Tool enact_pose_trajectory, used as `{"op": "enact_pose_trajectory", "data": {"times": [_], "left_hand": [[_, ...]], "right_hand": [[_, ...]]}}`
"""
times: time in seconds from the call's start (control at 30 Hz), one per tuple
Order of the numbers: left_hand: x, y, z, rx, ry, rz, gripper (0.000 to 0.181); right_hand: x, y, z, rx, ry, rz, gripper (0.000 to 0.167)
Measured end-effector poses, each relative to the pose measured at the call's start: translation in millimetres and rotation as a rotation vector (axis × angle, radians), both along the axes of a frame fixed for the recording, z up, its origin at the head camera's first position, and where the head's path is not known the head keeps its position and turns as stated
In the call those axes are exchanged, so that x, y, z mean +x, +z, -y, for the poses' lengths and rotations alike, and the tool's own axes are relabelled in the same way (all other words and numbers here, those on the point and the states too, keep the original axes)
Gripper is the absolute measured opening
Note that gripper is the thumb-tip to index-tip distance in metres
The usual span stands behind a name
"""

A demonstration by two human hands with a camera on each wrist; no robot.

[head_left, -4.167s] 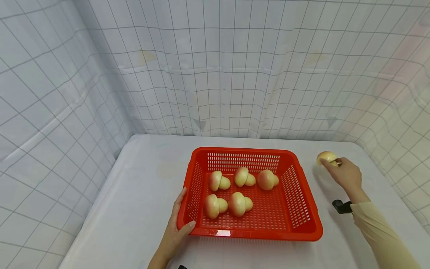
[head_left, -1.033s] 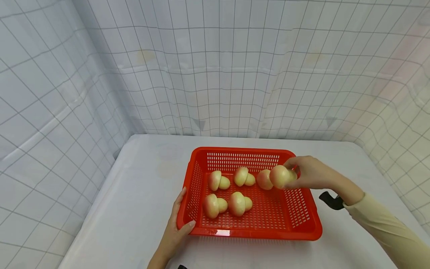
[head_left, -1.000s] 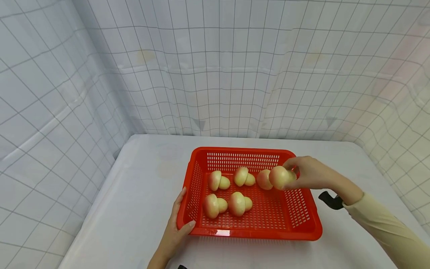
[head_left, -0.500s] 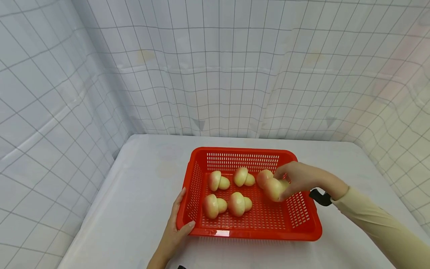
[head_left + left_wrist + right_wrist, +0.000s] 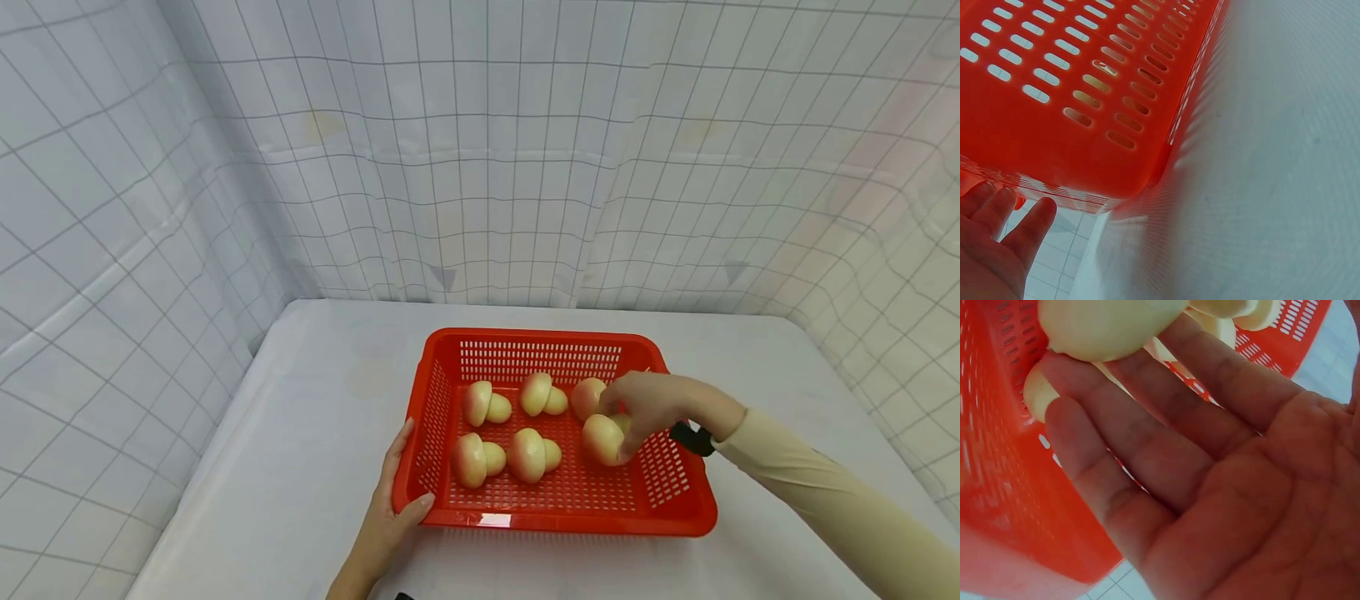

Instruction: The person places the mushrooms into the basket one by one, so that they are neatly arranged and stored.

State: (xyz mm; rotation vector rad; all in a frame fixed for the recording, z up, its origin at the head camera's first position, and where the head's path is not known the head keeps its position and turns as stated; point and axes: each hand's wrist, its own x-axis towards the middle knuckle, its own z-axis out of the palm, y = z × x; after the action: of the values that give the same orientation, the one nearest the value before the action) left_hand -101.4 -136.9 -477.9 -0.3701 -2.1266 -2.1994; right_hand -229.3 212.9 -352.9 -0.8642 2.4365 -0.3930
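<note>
A red plastic basket (image 5: 570,523) with slotted walls stands on the white table. My left hand (image 5: 386,517) holds its near left corner, thumb on the front rim and fingers along the left side; the left wrist view has those fingers (image 5: 1029,234) against the basket wall. Inside the basket's right part, my right hand (image 5: 660,408) grips a pale yellow and pink mushroom (image 5: 602,440) by its stem end, cap facing left. Fingertips meet this mushroom (image 5: 1110,325) in the right wrist view, where the thumb is hidden. Whether it touches the basket floor I cannot tell.
Several similar mushrooms lie in the basket: a back row with one at the left (image 5: 485,404), and a front row with one beside the held mushroom (image 5: 533,456). Another mushroom (image 5: 587,398) sits just behind the held one. White gridded curtains (image 5: 525,167) surround the table.
My right hand picked up a mushroom from the table right of the basket, carried it left over the rim and lowered it into the basket. The left hand has stayed at the corner.
</note>
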Motion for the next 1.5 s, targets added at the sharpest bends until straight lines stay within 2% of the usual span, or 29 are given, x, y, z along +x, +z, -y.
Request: {"op": "enact_pose_trajectory", "data": {"times": [0.2, 0.33, 0.57, 0.87, 1.07, 1.5], "left_hand": [[0.4, -0.1, 0.4, -0.009, 0.003, -0.012, 0.079], [0.4, 0.0, 0.5, -0.009, 0.003, -0.011, 0.079], [0.1, 0.7, -0.3, -0.005, 0.008, 0.01, 0.078], [0.2, 0.8, -1.8, -0.013, 0.021, 0.051, 0.079], [0.7, 1.2, -1.2, -0.012, -0.001, 0.023, 0.078], [0.9, 2.5, -0.8, -0.008, -0.012, 0.024, 0.078]], "right_hand": [[0.7, -4.5, 7.2, 0.084, 0.006, 0.029, 0.037], [1.0, -7.4, 10.6, 0.108, 0.02, 0.031, 0.039], [-0.4, -13.7, 15.1, 0.134, -0.011, 0.061, 0.038], [0.7, -17.4, 21.0, 0.123, -0.028, 0.1, 0.04], [0.6, -20.3, 21.7, 0.109, -0.015, 0.105, 0.04], [3.7, -25.3, 19.6, 0.119, -0.084, 0.144, 0.038]]}}
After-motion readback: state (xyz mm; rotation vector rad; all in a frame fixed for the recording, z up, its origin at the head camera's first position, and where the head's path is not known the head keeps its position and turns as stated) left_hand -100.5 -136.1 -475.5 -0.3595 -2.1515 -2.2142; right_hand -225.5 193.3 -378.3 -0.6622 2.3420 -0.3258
